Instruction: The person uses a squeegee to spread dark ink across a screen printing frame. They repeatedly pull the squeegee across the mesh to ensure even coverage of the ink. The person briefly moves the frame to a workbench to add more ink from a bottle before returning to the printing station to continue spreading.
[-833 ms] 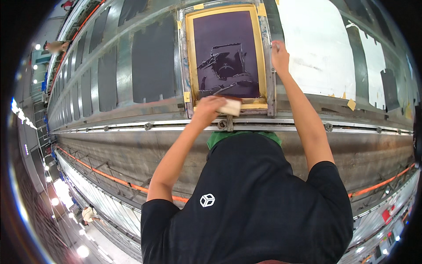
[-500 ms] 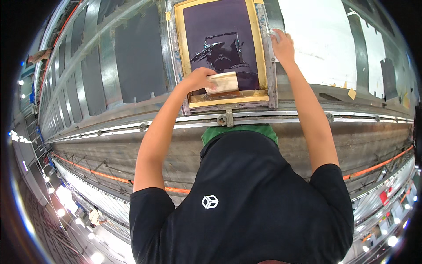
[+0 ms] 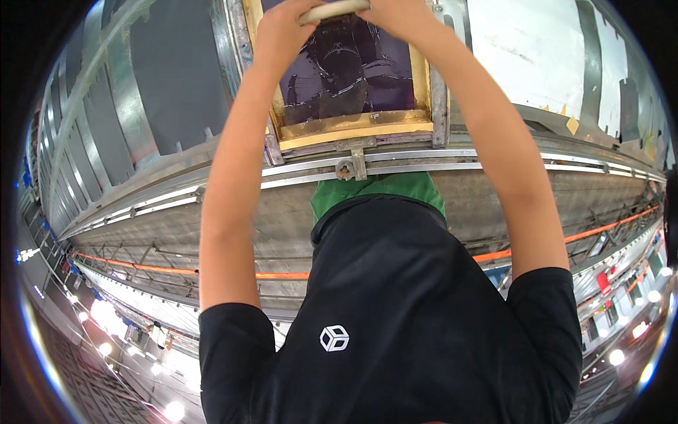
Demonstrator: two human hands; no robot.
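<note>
A pale wooden squeegee (image 3: 336,10) lies crosswise over the far part of a printing screen, at the picture's top edge. My left hand (image 3: 281,34) is closed on its left end, and my right hand (image 3: 400,17) grips the right end. Under and in front of it is the screen's dark purple mesh (image 3: 385,74), with glossy wet ink streaked across it. Yellow tape lines the screen frame (image 3: 353,130), whose near side faces me. The squeegee's blade and the screen's far end are hidden or out of the picture.
A metal rail with a bracket (image 3: 359,161) runs along the table's near edge, just before my body. Dark grey panels (image 3: 180,71) lie on the table to the left, a white panel (image 3: 526,53) to the right. Behind me stretches an orange strip (image 3: 176,271).
The squeegee has moved from the near end of the screen to the far part. My right hand has left the frame's right side and now holds the squeegee too.
</note>
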